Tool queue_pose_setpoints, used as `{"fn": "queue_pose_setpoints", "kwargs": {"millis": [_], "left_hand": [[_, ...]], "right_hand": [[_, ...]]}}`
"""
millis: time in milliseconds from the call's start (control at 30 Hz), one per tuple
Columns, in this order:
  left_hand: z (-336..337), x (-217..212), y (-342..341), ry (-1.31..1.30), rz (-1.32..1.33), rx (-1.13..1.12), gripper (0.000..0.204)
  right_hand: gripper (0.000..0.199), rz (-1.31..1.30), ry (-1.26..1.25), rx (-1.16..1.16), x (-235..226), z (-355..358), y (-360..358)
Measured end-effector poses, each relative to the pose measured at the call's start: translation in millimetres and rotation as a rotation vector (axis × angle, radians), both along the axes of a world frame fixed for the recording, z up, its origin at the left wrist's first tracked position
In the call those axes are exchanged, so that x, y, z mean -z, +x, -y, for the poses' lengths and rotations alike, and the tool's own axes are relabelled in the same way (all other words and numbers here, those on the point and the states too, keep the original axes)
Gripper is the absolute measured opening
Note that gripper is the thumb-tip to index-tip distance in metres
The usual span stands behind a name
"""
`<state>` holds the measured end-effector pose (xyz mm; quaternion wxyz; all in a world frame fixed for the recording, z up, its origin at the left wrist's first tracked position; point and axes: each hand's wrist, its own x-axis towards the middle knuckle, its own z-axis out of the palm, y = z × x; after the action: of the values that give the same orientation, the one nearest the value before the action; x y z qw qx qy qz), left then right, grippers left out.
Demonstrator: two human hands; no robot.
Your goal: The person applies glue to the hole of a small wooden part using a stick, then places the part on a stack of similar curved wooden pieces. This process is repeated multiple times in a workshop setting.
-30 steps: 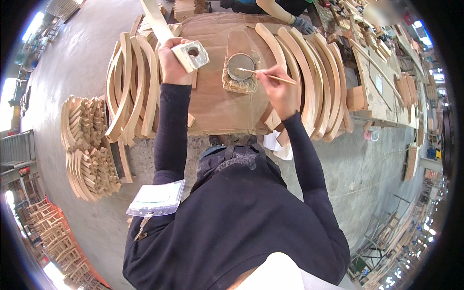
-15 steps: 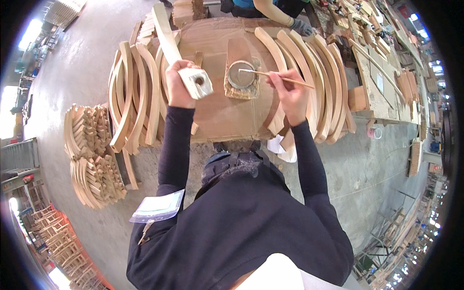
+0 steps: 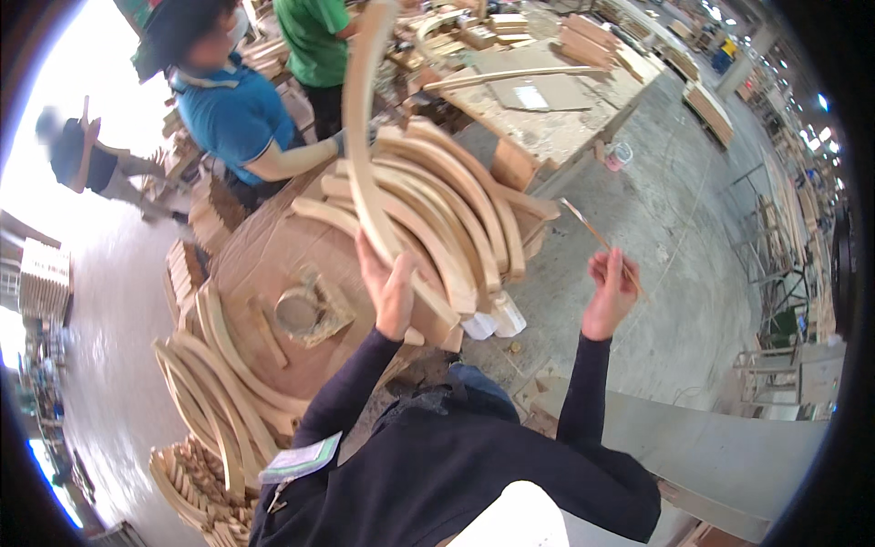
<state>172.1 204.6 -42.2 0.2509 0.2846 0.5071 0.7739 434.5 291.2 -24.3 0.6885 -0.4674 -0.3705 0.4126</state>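
Note:
My left hand (image 3: pixel 390 290) grips a long curved wooden piece (image 3: pixel 363 146) and holds it up so that it arcs toward the top of the view. My right hand (image 3: pixel 609 294) is raised to the right, away from the table, pinching a thin stick-like brush (image 3: pixel 597 239). On the round brown table (image 3: pixel 264 257) a small round pot (image 3: pixel 297 312) stands on a stained pad, left of my left hand. A stack of curved wooden pieces (image 3: pixel 456 201) lies on the table behind the raised piece.
More curved pieces (image 3: pixel 211 376) lie at the table's left edge, with carved wooden parts (image 3: pixel 193 485) stacked on the floor below. A person in a blue shirt (image 3: pixel 239 117) stands at the far side; another in green behind. A workbench (image 3: pixel 547 100) lies at the back right.
The view has swung round to the right. My left hand has lifted the curved piece high, and my right hand has drawn the brush away from the pot, out over the floor.

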Motion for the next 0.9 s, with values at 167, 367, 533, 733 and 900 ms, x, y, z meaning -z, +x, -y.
{"fn": "queue_pose_setpoints", "kwargs": {"millis": [167, 367, 533, 733, 900], "left_hand": [[-196.9, 26.3, 51.3, -0.186, 0.122, 0.277, 0.045], [-421.5, 35.5, 146.1, -0.47, 0.239, -0.114, 0.075], [-488.1, 38.9, 181.2, -0.675, 0.169, -0.031, 0.094], [-501.9, 64.3, 171.3, -0.722, 0.112, 0.084, 0.093], [-496.8, 74.7, 134.5, -0.893, -0.338, 0.113, 0.053]], "right_hand": [[0.017, -0.012, -0.06, 0.254, 22.8, 11.4, 80.0], [0.018, 0.017, -0.147, 0.403, 42.8, 24.9, 136.5], [0.018, 0.021, -0.154, 0.436, 54.9, 20.1, 159.9], [0.019, 0.015, -0.18, 0.373, 56.4, -11.0, 145.7], [0.02, 0.016, -0.182, 0.273, 53.7, -28.6, 129.0]]}}
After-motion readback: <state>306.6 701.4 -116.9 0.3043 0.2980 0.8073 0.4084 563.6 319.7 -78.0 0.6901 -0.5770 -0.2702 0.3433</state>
